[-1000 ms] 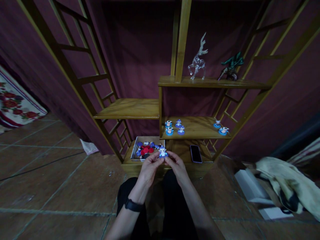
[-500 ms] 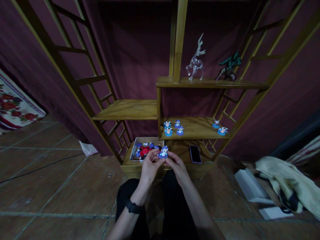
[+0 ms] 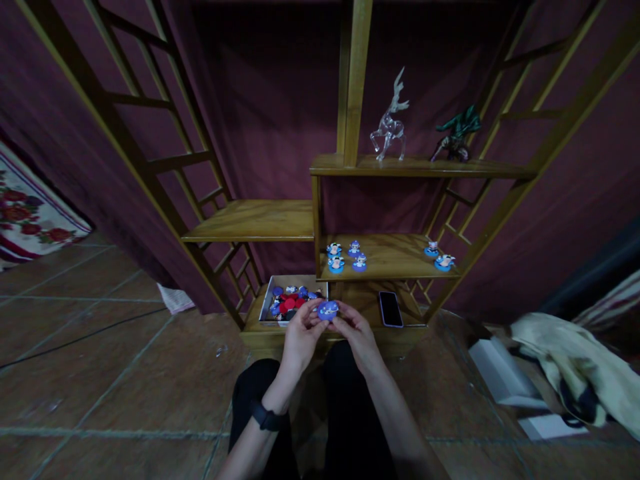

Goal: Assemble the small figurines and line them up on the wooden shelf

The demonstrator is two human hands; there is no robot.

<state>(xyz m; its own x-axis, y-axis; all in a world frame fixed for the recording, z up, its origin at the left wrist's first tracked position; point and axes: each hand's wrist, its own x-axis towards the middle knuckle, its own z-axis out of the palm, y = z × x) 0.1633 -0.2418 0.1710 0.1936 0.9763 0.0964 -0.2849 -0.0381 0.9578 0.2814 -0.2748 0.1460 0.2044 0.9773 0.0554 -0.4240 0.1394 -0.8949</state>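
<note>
**Wooden shelf (image 3: 255,220), fingertip hold**

From afar I see my left hand (image 3: 303,332) and right hand (image 3: 359,335), both nearly closed, pinching a purple figurine (image 3: 328,310) by the near right corner of the box (image 3: 306,280); a slackened grip could drop it.

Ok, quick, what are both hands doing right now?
Left hand: closed, fingers holding one side of a purple toy.
Right hand: closed, holding the same toy's other side.

Both hands (image 3: 304,331) hold a purple figurine (image 3: 328,310) near an open box (image 3: 300,280) of small pieces (image 3: 290,305) and a phone (image 3: 391,309).
</note>
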